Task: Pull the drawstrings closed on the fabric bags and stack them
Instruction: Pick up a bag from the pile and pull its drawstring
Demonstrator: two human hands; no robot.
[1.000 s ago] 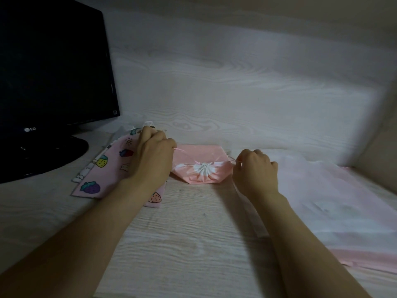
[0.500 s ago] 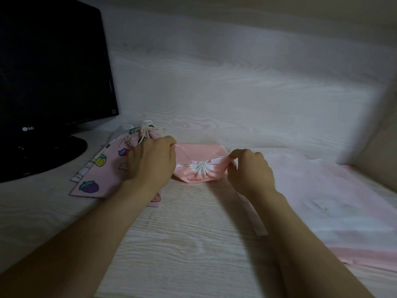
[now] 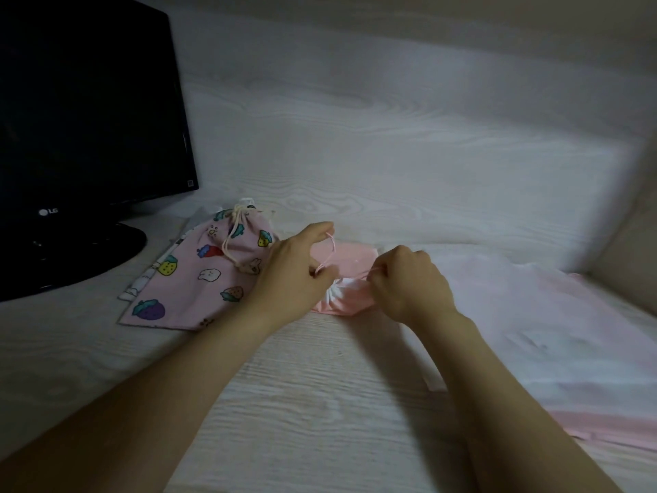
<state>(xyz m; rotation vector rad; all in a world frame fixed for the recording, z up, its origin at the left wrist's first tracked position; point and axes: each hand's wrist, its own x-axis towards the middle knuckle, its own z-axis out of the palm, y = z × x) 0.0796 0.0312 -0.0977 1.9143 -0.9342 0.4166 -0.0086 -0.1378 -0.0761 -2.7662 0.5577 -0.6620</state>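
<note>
A black monitor (image 3: 89, 119) stands at the table's (image 3: 302, 403) back left corner. A pale cloth (image 3: 551, 332) lies along the right edge. A fruit-print bag (image 3: 199, 279), cinched, lies beside the monitor. Just right of it lies a small pink bag (image 3: 350, 259), gathered. The left hand (image 3: 295, 275) and right hand (image 3: 409, 286) each pinch its drawstring (image 3: 330, 250).

The black monitor (image 3: 85, 112) at the upper left of the frame carries the brand "LG" on its lower bezel. No other lettering can be read.
</note>
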